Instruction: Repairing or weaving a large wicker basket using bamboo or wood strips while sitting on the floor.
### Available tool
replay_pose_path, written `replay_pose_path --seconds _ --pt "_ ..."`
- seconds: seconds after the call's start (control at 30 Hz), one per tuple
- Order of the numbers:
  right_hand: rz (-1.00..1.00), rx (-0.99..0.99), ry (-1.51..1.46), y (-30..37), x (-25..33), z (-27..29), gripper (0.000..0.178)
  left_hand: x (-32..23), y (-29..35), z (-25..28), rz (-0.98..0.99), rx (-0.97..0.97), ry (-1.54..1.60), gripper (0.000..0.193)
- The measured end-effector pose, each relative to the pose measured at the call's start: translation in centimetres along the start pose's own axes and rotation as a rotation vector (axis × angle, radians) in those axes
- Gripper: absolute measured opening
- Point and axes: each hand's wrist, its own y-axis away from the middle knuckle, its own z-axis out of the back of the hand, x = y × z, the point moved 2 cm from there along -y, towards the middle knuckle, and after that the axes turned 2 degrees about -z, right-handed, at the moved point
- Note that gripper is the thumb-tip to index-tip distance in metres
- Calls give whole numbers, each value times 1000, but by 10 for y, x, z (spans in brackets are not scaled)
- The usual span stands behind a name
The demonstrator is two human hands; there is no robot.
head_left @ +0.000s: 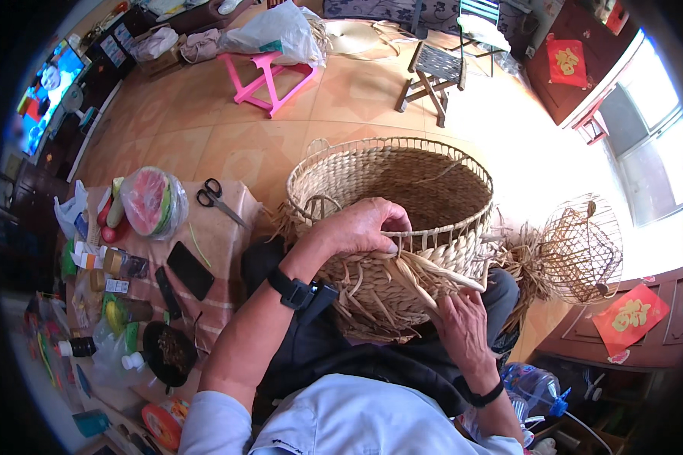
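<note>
A round woven basket point(402, 284) of dried plant strands rests on my lap. Its rim is an openwork band of thin rods, and loose strand ends hang shaggily from the near side. My left hand point(360, 227) is closed over the near rim, fingers curled to the inside and thumb on the outer wall. Low on the basket's right side, my right hand point(464, 327) pinches a pale flat straw strand point(432, 271) that runs from near my left thumb. The tips of my right fingers are partly hidden by strands.
Left of me, a cloth-covered table holds scissors point(218, 202), a phone point(190, 271), wrapped watermelon point(153, 202) and a dark bowl point(168, 355). A wire frame basket point(582, 248) stands at right. Beyond are a pink stool point(269, 85) and a folding stool point(435, 76).
</note>
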Motion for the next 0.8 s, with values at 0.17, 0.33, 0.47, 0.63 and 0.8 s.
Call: replay_pose_path --seconds 0.17,0.33,0.47,0.63,0.8 --pt "71 237 -380 -1 80 22 17 8 -1 -2 40 7 75 31" --pt "-42 339 -471 -14 78 68 20 2 -2 -4 32 9 72 32" --pt "-66 470 -532 -12 68 76 29 2 -1 -2 49 -3 78 33" --pt "-238 449 -758 -20 39 53 55 5 -2 -5 60 12 107 34" --pt "-483 577 -943 -50 41 53 61 10 -4 -7 7 -20 111 36"
